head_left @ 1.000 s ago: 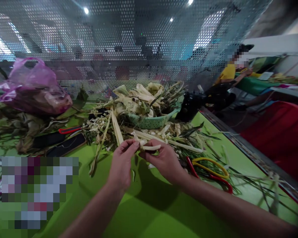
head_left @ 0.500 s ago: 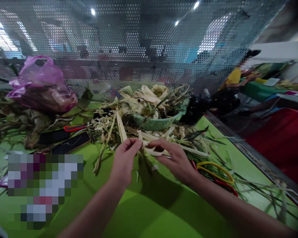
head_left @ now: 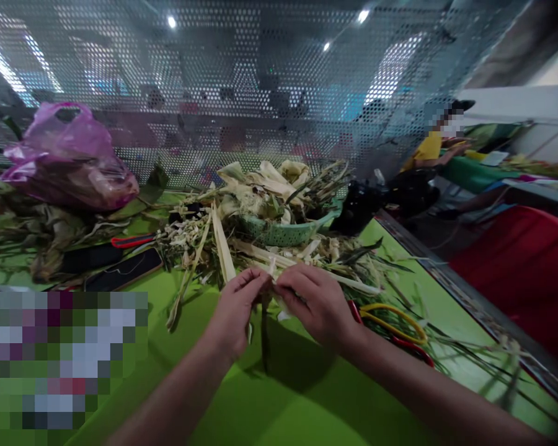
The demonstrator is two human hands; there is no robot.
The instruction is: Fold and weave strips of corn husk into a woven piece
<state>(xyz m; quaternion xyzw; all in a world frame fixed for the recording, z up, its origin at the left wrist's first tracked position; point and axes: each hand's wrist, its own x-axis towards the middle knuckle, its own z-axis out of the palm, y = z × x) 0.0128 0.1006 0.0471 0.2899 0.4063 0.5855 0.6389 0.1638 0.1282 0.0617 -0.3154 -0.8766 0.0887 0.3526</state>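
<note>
My left hand (head_left: 242,303) pinches a pale dried husk strip (head_left: 272,266) between thumb and fingers, over the green tabletop (head_left: 260,402). Touching it from the other side, my right hand (head_left: 314,300) has its fingers curled closed on the same pale strip. The strip's tip sticks up between the fingertips; most of it is hidden by my fingers. A thin dark leaf piece (head_left: 265,334) hangs below the hands. Close to my right wrist lie scissors (head_left: 395,319) with yellow and red handles.
A green basket (head_left: 279,232) heaped with dried husks stands behind my hands, with loose scraps around it. At left are a purple plastic bag (head_left: 74,161), a red-and-black handled tool (head_left: 132,240) and a dark flat case (head_left: 123,269). A person (head_left: 428,148) in yellow sits far right.
My right hand has moved left and its fingers have closed on the pale strip beside my left fingertips. The view has shifted slightly to the right.
</note>
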